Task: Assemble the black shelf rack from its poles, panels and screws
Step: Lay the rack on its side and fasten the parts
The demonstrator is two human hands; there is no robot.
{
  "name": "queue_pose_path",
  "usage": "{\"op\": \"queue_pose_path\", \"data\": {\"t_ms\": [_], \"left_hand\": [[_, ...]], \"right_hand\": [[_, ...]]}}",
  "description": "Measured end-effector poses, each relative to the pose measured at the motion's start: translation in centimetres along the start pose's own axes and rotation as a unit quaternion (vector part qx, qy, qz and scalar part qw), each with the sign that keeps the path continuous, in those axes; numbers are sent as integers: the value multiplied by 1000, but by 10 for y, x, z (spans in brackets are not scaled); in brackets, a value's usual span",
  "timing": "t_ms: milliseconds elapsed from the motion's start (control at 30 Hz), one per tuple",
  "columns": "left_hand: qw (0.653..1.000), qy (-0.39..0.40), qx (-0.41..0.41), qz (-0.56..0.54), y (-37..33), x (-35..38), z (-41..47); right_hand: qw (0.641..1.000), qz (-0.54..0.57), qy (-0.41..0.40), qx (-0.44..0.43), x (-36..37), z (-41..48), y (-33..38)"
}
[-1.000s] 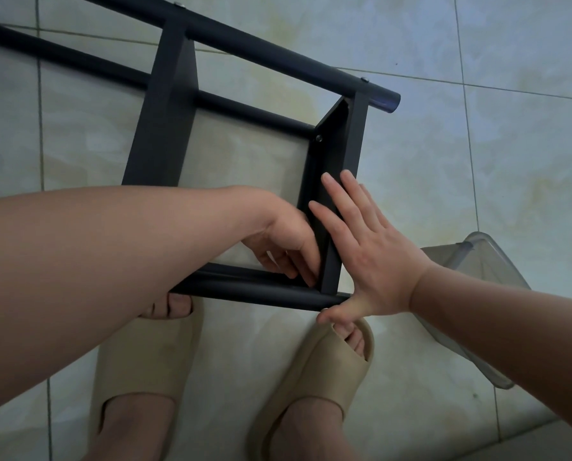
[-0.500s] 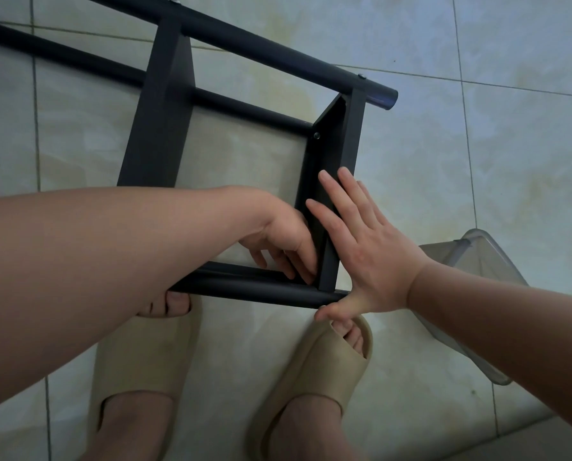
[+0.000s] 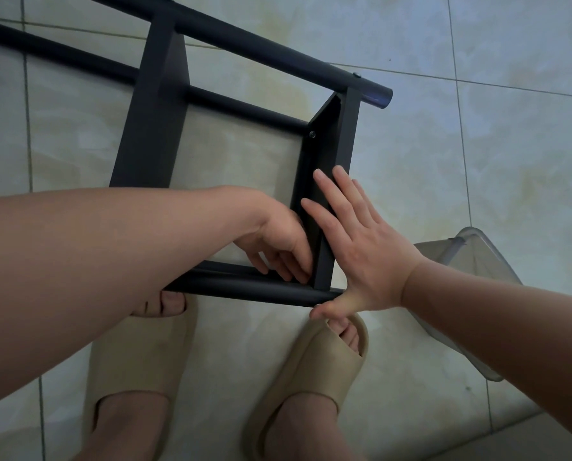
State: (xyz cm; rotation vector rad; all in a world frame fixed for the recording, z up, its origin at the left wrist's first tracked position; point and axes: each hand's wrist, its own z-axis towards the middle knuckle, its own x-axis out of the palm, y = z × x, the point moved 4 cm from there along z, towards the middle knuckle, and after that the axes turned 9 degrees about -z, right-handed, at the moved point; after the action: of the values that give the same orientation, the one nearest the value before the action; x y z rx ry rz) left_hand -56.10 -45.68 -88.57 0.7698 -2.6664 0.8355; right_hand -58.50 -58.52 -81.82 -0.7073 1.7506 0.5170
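The black shelf rack lies on its side on the tiled floor. Its far pole [image 3: 278, 61] and near pole [image 3: 244, 289] are joined by a middle panel [image 3: 151, 128] and an end panel [image 3: 338, 138]. A screw head [image 3: 312, 134] shows on the end panel's inner flange. My left hand [image 3: 278, 241] reaches inside the corner where the end panel meets the near pole, fingers curled down; what the fingertips hold is hidden. My right hand [image 3: 364, 251] lies flat with straight fingers on the end panel's outer face, its thumb under the near pole's end.
A clear plastic container [image 3: 471, 261] lies on the floor to the right, partly behind my right forearm. My feet in beige slippers [image 3: 138, 361] [image 3: 311, 371] stand right below the near pole. Pale tiles surround the rack.
Both hands stay at the same corner. My left fingers have shifted slightly against the joint. The rack has not moved.
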Motion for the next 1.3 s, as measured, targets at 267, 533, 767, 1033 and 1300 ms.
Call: {"op": "queue_pose_path", "data": {"t_ms": [267, 533, 767, 1033, 1300], "left_hand": [[1000, 23, -7, -16, 2, 1, -2], [999, -4, 16, -31, 4, 1, 5], [997, 51, -4, -57, 7, 2, 1], [999, 5, 0, -35, 4, 1, 5], [999, -1, 5, -32, 4, 0, 6]], "right_hand": [[1000, -6, -1, -1, 0, 0, 0], [1000, -15, 4, 2, -1, 0, 1], [1000, -15, 1, 1, -1, 0, 0], [1000, -20, 3, 3, -1, -1, 0], [1000, -9, -3, -2, 0, -1, 0]]}}
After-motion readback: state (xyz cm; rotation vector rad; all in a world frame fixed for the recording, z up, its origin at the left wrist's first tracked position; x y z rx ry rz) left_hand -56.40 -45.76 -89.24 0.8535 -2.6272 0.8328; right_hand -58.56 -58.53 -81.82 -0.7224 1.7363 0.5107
